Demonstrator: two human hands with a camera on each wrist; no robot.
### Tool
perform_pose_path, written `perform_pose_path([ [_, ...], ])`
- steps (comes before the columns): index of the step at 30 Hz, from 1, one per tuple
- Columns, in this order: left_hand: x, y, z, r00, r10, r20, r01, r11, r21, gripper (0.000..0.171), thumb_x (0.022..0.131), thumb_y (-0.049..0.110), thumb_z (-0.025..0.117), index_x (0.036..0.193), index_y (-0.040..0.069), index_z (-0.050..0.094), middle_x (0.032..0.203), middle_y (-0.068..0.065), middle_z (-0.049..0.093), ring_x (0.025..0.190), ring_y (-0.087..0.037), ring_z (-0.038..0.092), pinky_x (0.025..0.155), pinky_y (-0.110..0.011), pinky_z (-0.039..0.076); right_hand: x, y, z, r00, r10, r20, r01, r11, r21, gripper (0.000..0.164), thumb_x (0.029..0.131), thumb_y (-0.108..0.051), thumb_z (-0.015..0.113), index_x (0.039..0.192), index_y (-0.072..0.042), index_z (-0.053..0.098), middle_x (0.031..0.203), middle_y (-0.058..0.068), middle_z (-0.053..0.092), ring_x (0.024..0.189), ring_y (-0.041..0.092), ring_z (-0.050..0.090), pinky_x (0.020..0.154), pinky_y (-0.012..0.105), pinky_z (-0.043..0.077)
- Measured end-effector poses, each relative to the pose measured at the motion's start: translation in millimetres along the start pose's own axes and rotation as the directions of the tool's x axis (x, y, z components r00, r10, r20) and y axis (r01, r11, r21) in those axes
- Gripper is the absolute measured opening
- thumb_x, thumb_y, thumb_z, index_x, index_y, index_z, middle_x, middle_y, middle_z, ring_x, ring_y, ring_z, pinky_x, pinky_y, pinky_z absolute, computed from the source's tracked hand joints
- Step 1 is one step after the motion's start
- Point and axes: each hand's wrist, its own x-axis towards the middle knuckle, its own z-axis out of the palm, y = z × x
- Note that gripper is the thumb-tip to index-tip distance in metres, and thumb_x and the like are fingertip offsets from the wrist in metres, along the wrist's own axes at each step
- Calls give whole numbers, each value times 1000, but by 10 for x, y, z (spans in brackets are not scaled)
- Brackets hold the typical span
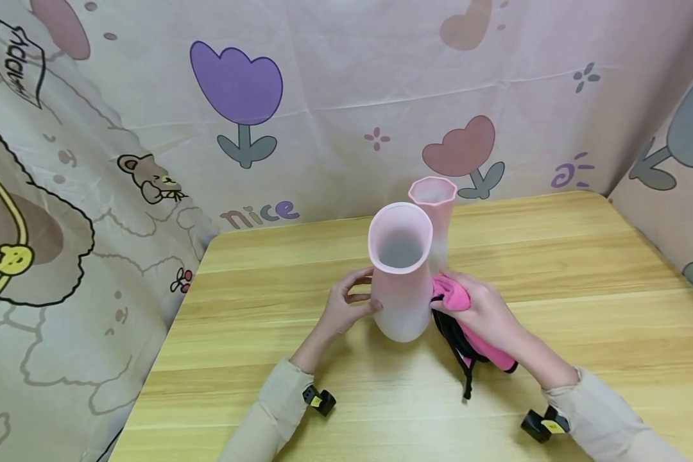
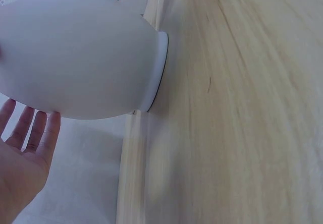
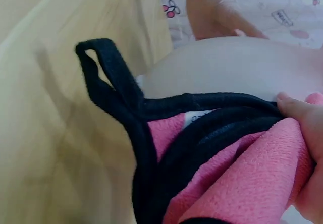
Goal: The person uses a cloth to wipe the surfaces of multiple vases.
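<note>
A pink-and-white vase [image 1: 401, 308] stands upright on the wooden table, its wide round mouth facing up. My left hand [image 1: 346, 305] holds it from the left, thumb in front and fingers toward the back. In the left wrist view, the fingertips of that left hand [image 2: 28, 158] touch the pale vase wall [image 2: 75, 57]. My right hand [image 1: 485, 314] grips a pink towel [image 1: 453, 295] with black edging against the vase's right side. The towel hangs down toward the table; in the right wrist view its black loop [image 3: 108, 65] sticks out beside the vase [image 3: 212, 67].
A second, slimmer pink vase [image 1: 433, 192] with a wavy rim stands just behind the first. The wooden table [image 1: 254, 321] reaches back to a printed cloth wall [image 1: 335, 147]. Another stretch of patterned cloth [image 1: 144, 269] borders the left side.
</note>
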Motion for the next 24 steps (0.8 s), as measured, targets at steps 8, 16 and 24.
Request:
perform_pose_path([
  [8, -9, -4, -2, 1000, -2, -2, 2, 1000, -16, 67, 72, 26, 77, 124, -3, 49, 124, -16, 51, 109, -18, 50, 84, -38, 51, 157, -191, -74, 971, -178, -161, 177, 984, -25, 67, 61, -6, 81, 121, 7, 54, 112, 19, 61, 98, 29, 60, 86, 22, 48],
  [16, -6, -4, -1, 1000, 5, -6, -5, 1000, -1, 72, 70, 36, 77, 124, -2, 50, 123, -14, 52, 108, -18, 51, 83, -36, 52, 301, -371, -173, 946, -213, -245, 225, 974, 19, 73, 56, 2, 82, 123, 4, 53, 115, 18, 60, 100, 30, 60, 90, 8, 39],
  [24, -1, -12, -2, 1000, 1, -7, -1, 1000, -1, 72, 69, 35, 78, 124, -2, 50, 123, -15, 52, 108, -18, 51, 82, -35, 52, 362, -503, -268, 953, -99, -286, 130, 987, 94, 72, 58, 1, 82, 125, 0, 53, 117, 15, 60, 103, 27, 58, 89, 9, 40],
])
